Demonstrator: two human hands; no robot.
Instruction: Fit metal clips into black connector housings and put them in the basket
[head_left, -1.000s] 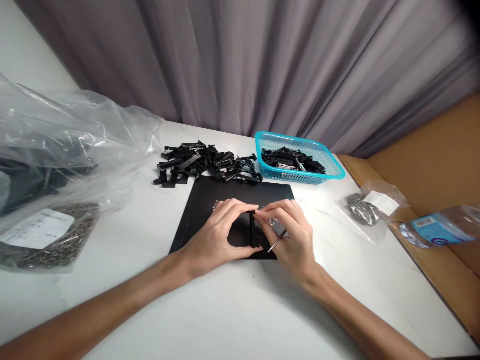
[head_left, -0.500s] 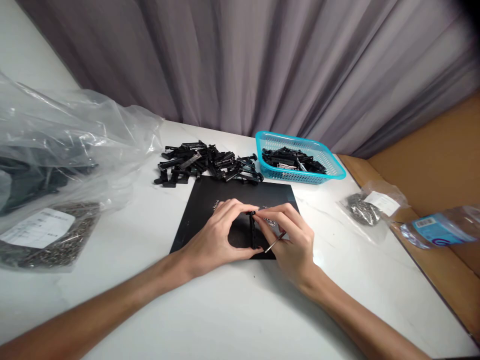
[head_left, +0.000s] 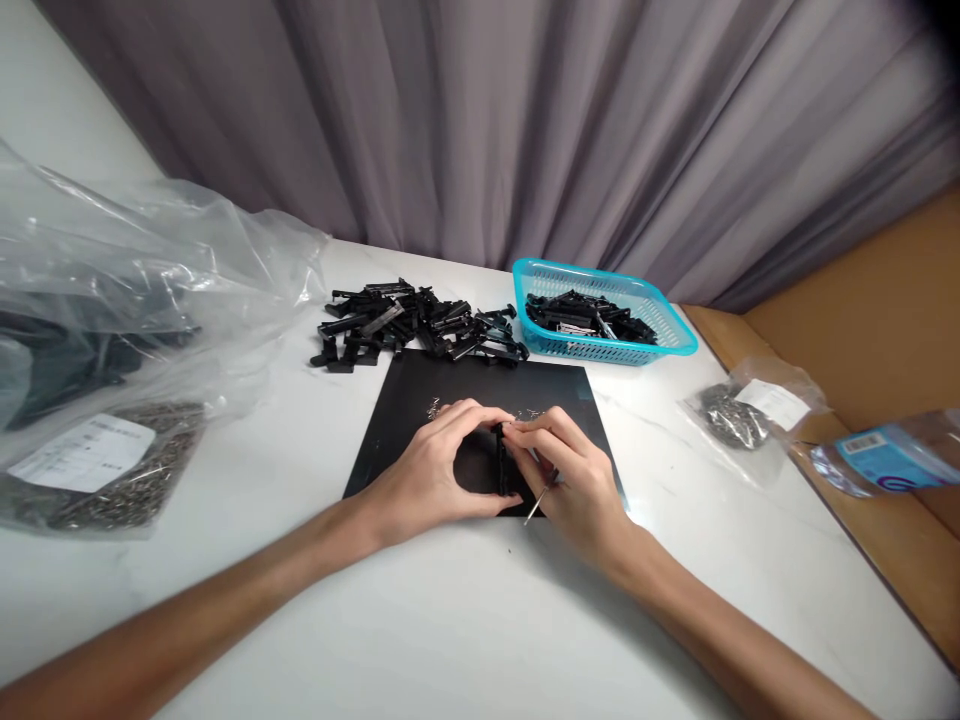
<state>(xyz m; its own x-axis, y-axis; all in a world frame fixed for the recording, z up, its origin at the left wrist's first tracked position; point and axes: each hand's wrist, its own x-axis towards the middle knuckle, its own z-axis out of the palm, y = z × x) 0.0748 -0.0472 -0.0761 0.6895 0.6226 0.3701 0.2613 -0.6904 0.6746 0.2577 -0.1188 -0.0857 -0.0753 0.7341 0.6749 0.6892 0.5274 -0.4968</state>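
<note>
My left hand (head_left: 431, 465) grips a narrow black plastic part (head_left: 502, 462) at both ends, thumb at the near end and fingers at the far end. The part is held over a black mat (head_left: 405, 400). My right hand (head_left: 574, 480) is closed, its fingertips pinched at the far end of that part. Whatever lies between those fingertips is too small to make out. A thin metal rod-like tool (head_left: 534, 508) sticks out from under the right hand's curled fingers, pointing down and left. Small metal pieces (head_left: 433, 407) lie on the mat behind the hands.
A heap of black plastic parts (head_left: 420, 320) lies behind the mat. Right of it stands a blue basket (head_left: 679, 340) with more black parts. Clear bags of metal pieces lie left (head_left: 127, 490) and right (head_left: 739, 415). A plastic bottle (head_left: 892, 455) lies at far right.
My right hand has turned and shifted slightly left, covering more of the small metal pieces. The metal tool now points more steeply downward. The left hand keeps its hold.
</note>
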